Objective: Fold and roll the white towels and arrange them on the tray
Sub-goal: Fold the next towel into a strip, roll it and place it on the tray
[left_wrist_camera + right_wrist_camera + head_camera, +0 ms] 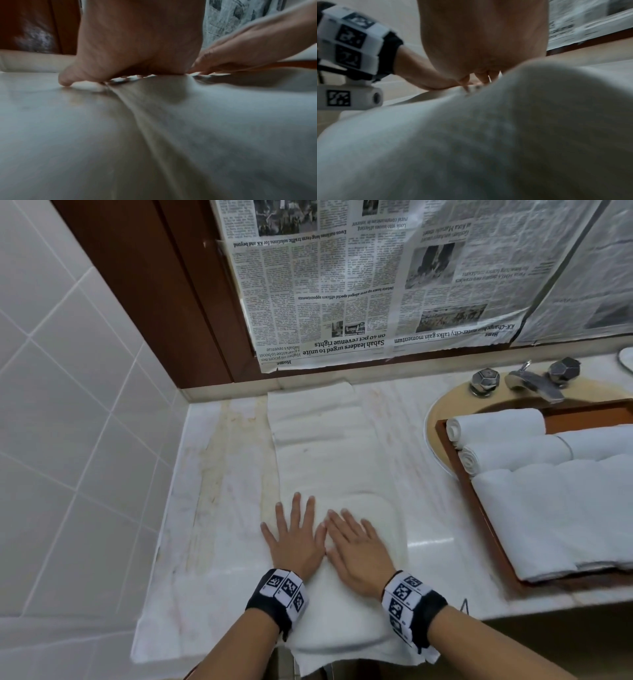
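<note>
Lying lengthwise on the marble counter [219, 508], a long white towel [325, 460] is stretched from the back wall toward the near edge, where its end hangs slightly over the front. A folded-over layer is seen at its near part, with a rounded outline under both hands. The left hand [296, 537] is laid flat on the towel's left portion, fingers straight and spread, nothing grasped; its little finger reaches just past the towel's edge toward the bare counter. The right hand [356, 549] is pressed flat just beside it, fingers extended and angled toward the left hand — the two nearly touch at the fingertips. From the left wrist view the palm [137, 40] is seen bearing down on the cloth, with a crease running from beneath it. From the right wrist view a hump of towel [505, 128] fills the foreground, blurred.

To the right, a wooden tray [455, 463] is set over the sink basin [435, 412]. Two rolled towels [496, 422] are lined up at its far end, touching each other, and a flat folded towel [555, 515] covers the nearer part. Behind the tray a metal tap [534, 381] with two faceted knobs is mounted. Newspaper sheets [342, 285] are stuck above the counter — next to them a brown wooden panel [144, 285], then white wall tiles [68, 371]. Marker-printed bands [284, 590] are worn on both wrists.
</note>
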Demonstrator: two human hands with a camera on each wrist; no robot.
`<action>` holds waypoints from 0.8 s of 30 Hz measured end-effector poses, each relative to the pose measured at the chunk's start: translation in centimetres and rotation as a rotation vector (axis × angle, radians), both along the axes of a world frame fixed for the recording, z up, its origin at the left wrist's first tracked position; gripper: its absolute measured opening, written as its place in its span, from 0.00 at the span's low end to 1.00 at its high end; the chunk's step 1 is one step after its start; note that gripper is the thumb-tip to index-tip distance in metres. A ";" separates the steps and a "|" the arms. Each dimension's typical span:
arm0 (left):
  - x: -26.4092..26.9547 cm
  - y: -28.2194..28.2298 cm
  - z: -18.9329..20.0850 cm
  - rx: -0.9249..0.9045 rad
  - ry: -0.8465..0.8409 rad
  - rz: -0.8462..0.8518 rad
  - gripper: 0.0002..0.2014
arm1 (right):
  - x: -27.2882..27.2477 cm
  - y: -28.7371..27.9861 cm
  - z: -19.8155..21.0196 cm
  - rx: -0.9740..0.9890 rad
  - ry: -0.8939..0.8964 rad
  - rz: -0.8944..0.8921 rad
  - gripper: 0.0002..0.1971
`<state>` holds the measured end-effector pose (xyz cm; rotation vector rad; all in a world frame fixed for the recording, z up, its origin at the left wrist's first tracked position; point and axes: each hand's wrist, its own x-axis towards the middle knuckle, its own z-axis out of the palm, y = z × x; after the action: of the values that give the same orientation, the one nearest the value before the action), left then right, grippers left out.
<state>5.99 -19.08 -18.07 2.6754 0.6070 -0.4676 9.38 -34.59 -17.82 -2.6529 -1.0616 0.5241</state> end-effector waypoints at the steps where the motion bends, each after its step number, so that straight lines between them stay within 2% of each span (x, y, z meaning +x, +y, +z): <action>1: 0.1 -0.1 -0.2 0.012 0.002 -0.001 0.30 | -0.1 0.2 -0.3 0.007 -0.023 0.010 0.32; 4: 0.1 1.1 -0.7 0.040 0.006 0.029 0.31 | 0.8 -0.7 -0.6 -0.098 -0.013 -0.043 0.33; 9: -0.8 2.5 -0.5 0.021 0.005 0.083 0.32 | 0.9 -3.8 0.5 -0.210 0.019 -0.187 0.51; 11: -1.1 2.2 -0.2 0.005 -0.051 0.087 0.31 | 0.7 -3.5 1.3 -0.158 0.019 -0.274 0.55; 13: -1.0 1.2 0.0 -0.002 -0.114 0.026 0.30 | 0.7 -2.4 1.6 -0.015 -0.051 -0.266 0.45; 15: -0.8 -0.5 -0.2 -0.011 -0.139 -0.066 0.28 | 0.8 -1.0 0.9 0.062 -0.045 -0.163 0.35; 17: -0.7 -1.7 -0.7 -0.004 -0.130 -0.123 0.29 | 0.9 0.3 0.5 0.044 -0.006 -0.086 0.32; 20: -1.2 -1.5 -1.6 0.031 -0.111 -0.137 0.28 | 1.9 -0.2 -0.2 -0.084 -0.032 -0.085 0.32; 24: -3.0 -0.1 -1.6 0.064 -0.107 -0.109 0.29 | 2.4 -4.0 -1.0 -0.126 -0.030 -0.217 0.31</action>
<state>2.96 -19.17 -19.62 2.7838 0.4541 -0.3362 11.77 -38.62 -18.82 -2.8485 -0.7572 0.5232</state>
